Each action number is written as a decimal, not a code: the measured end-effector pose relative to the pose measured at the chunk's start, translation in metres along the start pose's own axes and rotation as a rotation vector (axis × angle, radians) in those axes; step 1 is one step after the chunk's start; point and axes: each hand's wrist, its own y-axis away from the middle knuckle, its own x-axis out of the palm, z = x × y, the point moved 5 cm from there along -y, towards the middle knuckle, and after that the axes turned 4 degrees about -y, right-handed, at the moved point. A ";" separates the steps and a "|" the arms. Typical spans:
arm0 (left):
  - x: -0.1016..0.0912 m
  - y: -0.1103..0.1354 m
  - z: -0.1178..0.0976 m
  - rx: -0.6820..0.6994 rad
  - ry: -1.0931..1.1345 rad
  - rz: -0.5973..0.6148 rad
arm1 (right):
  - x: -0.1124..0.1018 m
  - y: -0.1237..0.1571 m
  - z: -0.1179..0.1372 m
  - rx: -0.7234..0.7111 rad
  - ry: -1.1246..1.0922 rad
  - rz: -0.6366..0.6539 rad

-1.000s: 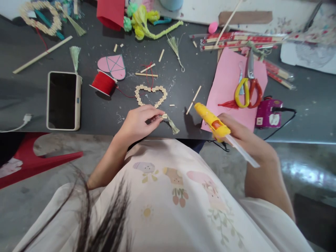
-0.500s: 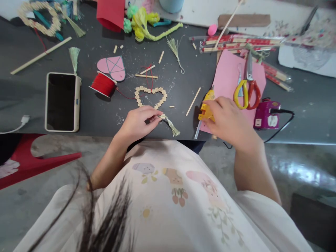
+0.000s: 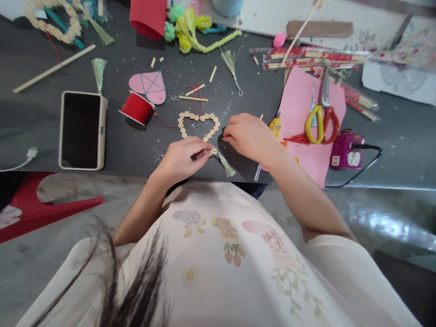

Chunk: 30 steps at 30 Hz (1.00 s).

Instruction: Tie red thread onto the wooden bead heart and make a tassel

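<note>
My left hand (image 3: 185, 156) pinches the top of a pale green tassel (image 3: 226, 165), where small cream-coloured pieces sit; its strands hang to the right. My right hand (image 3: 247, 136) is closed, thumb and fingertips together at the tabletop on a short wooden stick piece (image 3: 224, 139), mostly hidden by the fingers. Just beyond my left hand lies a heart-shaped frame (image 3: 217, 120) of small wooden pieces, with red thread tied at its top. A yellow glue gun (image 3: 275, 126) lies partly hidden behind my right forearm, its clear glue stick (image 3: 258, 172) poking out below.
A red thread spool (image 3: 136, 109), a pink heart (image 3: 153, 86) and a phone (image 3: 83, 131) lie to the left. On the right are scissors (image 3: 320, 120) on pink paper (image 3: 296, 91) and a purple power adapter (image 3: 347, 150). Wrapped sticks (image 3: 316, 56) lie behind.
My right hand has left the glue gun and moved left to the short stick piece beside the heart frame. A red tassel now shows by the scissors. My left hand keeps its pinch.
</note>
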 end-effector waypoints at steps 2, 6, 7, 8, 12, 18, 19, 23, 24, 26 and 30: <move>0.000 0.000 0.000 0.001 -0.002 0.001 | 0.000 -0.002 0.000 -0.011 0.010 0.029; -0.002 0.000 0.000 0.006 -0.001 -0.007 | -0.007 -0.004 -0.004 -0.040 -0.081 -0.013; -0.002 0.000 0.000 0.008 0.004 -0.011 | -0.010 -0.003 -0.005 -0.043 -0.136 -0.041; -0.002 0.000 0.000 0.008 0.010 -0.011 | -0.014 -0.002 -0.006 -0.044 -0.198 -0.070; -0.001 -0.001 0.001 -0.001 0.022 0.007 | -0.021 0.008 0.003 -0.057 -0.423 -0.128; -0.001 -0.003 0.000 -0.045 0.024 0.058 | -0.013 0.022 0.021 -0.064 -0.511 -0.190; -0.001 -0.003 0.000 -0.050 0.029 0.062 | -0.012 0.023 0.022 -0.059 -0.508 -0.203; -0.002 -0.002 -0.001 -0.058 0.033 0.066 | -0.007 0.025 0.022 -0.044 -0.483 -0.219; -0.002 -0.002 0.000 -0.060 0.029 0.067 | -0.007 0.025 0.022 -0.044 -0.474 -0.222; -0.002 -0.001 0.000 -0.063 0.023 0.067 | -0.006 0.026 0.023 -0.048 -0.456 -0.229; -0.002 -0.001 -0.001 -0.055 0.012 0.070 | -0.007 0.027 0.026 -0.072 -0.407 -0.238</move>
